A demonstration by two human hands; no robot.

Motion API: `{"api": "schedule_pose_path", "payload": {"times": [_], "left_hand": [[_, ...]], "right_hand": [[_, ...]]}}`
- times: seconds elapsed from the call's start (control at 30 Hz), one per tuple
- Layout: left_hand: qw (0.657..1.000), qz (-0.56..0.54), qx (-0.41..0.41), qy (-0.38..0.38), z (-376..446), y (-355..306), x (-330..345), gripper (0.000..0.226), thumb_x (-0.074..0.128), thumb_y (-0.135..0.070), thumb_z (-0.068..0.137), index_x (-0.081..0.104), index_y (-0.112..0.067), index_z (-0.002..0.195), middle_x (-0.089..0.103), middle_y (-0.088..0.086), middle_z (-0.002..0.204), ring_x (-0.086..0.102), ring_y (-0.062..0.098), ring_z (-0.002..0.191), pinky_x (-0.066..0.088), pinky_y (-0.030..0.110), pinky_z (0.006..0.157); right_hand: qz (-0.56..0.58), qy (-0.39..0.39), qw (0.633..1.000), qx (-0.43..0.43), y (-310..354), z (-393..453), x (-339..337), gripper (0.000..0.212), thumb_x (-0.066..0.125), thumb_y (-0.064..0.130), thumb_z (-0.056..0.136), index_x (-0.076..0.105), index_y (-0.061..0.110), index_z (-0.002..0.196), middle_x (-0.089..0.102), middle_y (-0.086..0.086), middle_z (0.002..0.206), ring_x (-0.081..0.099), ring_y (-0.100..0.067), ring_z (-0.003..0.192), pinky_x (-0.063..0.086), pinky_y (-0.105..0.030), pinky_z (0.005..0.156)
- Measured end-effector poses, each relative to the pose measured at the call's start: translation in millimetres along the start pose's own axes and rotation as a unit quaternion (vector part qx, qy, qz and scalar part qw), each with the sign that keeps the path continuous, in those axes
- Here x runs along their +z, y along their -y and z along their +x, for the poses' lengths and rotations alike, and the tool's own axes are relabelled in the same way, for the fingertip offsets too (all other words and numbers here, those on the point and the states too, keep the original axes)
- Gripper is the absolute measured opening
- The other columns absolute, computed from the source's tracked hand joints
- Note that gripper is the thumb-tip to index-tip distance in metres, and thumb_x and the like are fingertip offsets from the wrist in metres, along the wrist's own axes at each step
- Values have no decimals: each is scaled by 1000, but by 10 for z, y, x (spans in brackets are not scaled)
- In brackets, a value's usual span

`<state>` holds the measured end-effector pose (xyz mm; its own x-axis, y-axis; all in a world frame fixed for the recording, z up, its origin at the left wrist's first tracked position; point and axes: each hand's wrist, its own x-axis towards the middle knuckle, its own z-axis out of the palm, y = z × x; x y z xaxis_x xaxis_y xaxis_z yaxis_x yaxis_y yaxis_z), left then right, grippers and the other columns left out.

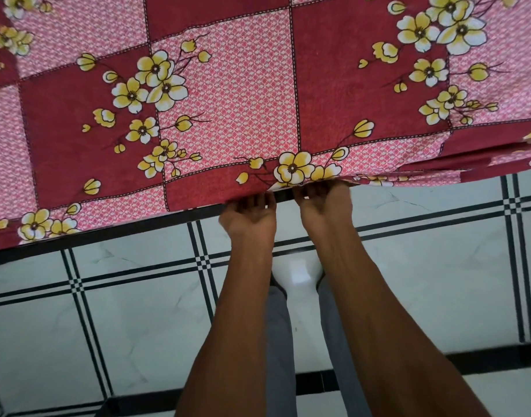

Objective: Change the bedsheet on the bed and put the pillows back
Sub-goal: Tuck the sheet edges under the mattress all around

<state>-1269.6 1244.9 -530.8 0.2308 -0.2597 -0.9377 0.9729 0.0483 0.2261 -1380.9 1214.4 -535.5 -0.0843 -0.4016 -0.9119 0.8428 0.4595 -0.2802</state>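
Standing on the tiled floor (132, 311), the person has both hands at the bed's near edge, left hand (248, 218) and right hand (324, 203) side by side with fingers curled under the sheet (228, 109), each grip clamped on its hem. The sheet covers the bed but bunches at the right. Tucking unevenly could probably drag it crooked; no pillows in view.

Bedsheet (228, 115): dark red and pink-white lattice squares, dashed white stitch-print lines between, yellow-white blossoms on dark stems. Floor (138, 320): pale marbled tiles, black double-stripe grid. Trousers (280, 341): plain grey. Bed frame edge (108, 236): black.
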Motion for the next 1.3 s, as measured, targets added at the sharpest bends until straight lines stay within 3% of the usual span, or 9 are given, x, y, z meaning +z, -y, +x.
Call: {"api": "schedule_pose_path", "payload": {"times": [0.17,0.33,0.53,0.6,0.73,0.9,1.07,1.2,1.3], "left_hand": [[995,-50,-14,89,182,-100,67,54,40,-49,103,59,-14,140,65,20,135,58,42,129,39,61,114],[995,67,-46,64,56,-86,-189,43,44,-39,107,63,-9,131,69,17,129,64,34,122,47,49,109],[975,203,-88,30,-280,393,-528,26,53,-20,106,66,-5,123,69,16,130,69,26,112,56,35,97],[960,255,-94,62,-329,671,-405,26,63,-13,101,65,-6,125,72,14,124,72,24,108,59,32,89],[922,350,-62,157,-380,1238,-52,56,81,-25,86,57,-14,136,71,5,129,68,17,120,54,31,102],[939,315,2,137,-305,1796,246,69,83,-18,84,52,-19,145,64,3,140,62,17,127,49,36,110],[932,352,51,66,-323,2062,282,88,88,-50,65,55,-26,143,64,-6,137,57,9,118,41,34,104],[929,366,46,21,-382,2171,294,73,81,-56,69,64,-18,129,63,-12,95,52,4,84,43,27,80],[929,366,21,54,-535,2326,325,68,78,-51,71,62,-23,131,71,-13,113,62,3,106,46,32,97]], "right_hand": [[122,103,987,28,48,141,-54,50,40,41,104,60,15,142,61,-15,142,54,-37,135,37,-60,115],[12,89,994,57,153,17,-137,47,45,41,106,58,14,142,62,-18,141,56,-36,134,43,-56,113],[-154,-4,988,31,483,-208,-715,41,66,30,100,62,11,136,68,-10,132,69,-24,116,60,-38,93],[-137,-8,991,14,749,-156,-895,52,72,34,95,57,14,141,64,-10,136,65,-25,120,59,-42,95],[-76,6,997,5,1388,37,-1130,99,94,41,67,44,22,150,47,-15,148,52,-34,134,55,-53,101],[-120,63,989,50,1916,255,-1019,81,89,46,64,61,15,134,56,-15,140,56,-31,128,53,-43,103],[-221,90,971,33,2081,308,-947,88,88,49,57,62,21,136,71,1,127,61,-13,96,45,-30,77],[-230,88,969,31,2098,250,-966,58,82,42,77,66,19,128,76,7,114,72,-10,89,51,-24,76],[-206,68,976,25,2123,163,-988,59,81,35,78,64,14,130,77,2,114,76,-11,95,57,-23,72]]}}
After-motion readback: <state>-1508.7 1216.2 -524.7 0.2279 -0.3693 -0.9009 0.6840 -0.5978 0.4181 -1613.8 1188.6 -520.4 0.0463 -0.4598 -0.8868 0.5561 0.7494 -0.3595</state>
